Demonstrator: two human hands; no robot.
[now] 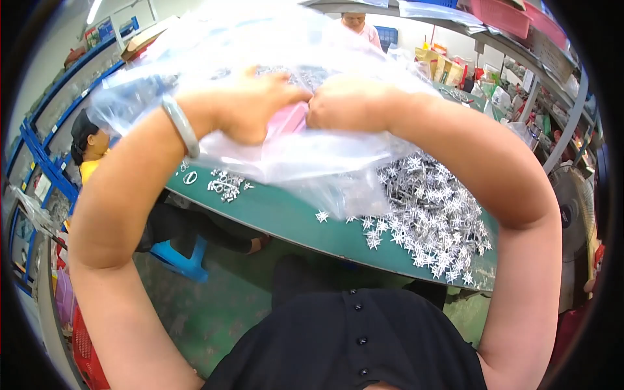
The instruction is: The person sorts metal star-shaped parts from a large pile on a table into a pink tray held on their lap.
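A large clear plastic bag [318, 156] is raised over the green table, spread wide and blurred by motion. My right hand [348, 104] is closed in a fist on the plastic. Beside it, my left hand [244, 107], with a pale bangle at the wrist, grips the bag with its fingers pointing toward the right one. Between the two hands shows a pink patch [289, 121], too smeared to name. Under the bag's right side lies a big heap of silvery star-shaped metal pieces [432, 214], a few of them loose near its edge.
Small ring-like metal parts [226, 186] lie on the green table [292, 218] at the left. A person in yellow [91, 146] sits left, near a blue stool [182, 257]. Another person [364, 29] is at the far side. Shelves [65, 84] line the left; a fan [569, 214] stands right.
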